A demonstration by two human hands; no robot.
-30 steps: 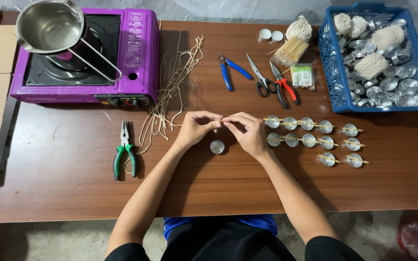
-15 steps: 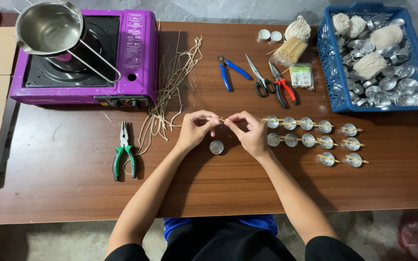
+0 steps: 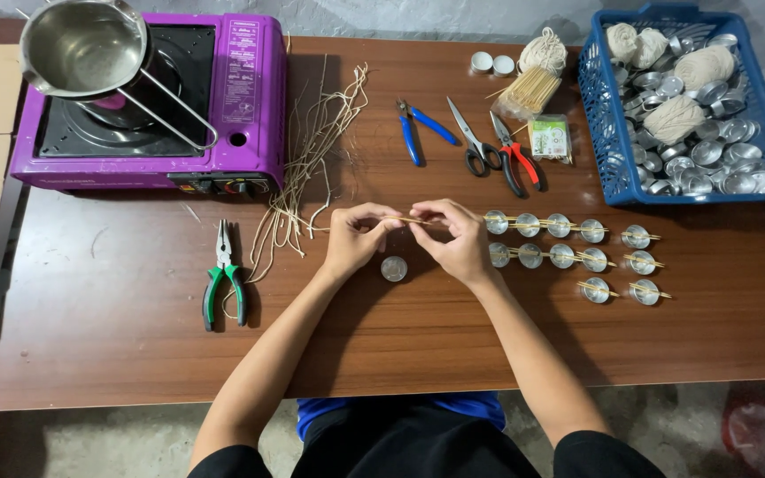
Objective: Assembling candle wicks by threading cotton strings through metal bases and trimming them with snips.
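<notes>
I observed both hands, left (image 3: 353,241) and right (image 3: 458,239), pinching a thin, pale straw-coloured stick (image 3: 407,220) horizontally just above a small, round, shiny metal cup (image 3: 393,268) on the brown wooden desk (image 3: 117,345).

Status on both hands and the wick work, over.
Left hand and right hand pinch thin sticks between fingertips. Small metal cup sits on table below. Nothing blocking.
</notes>
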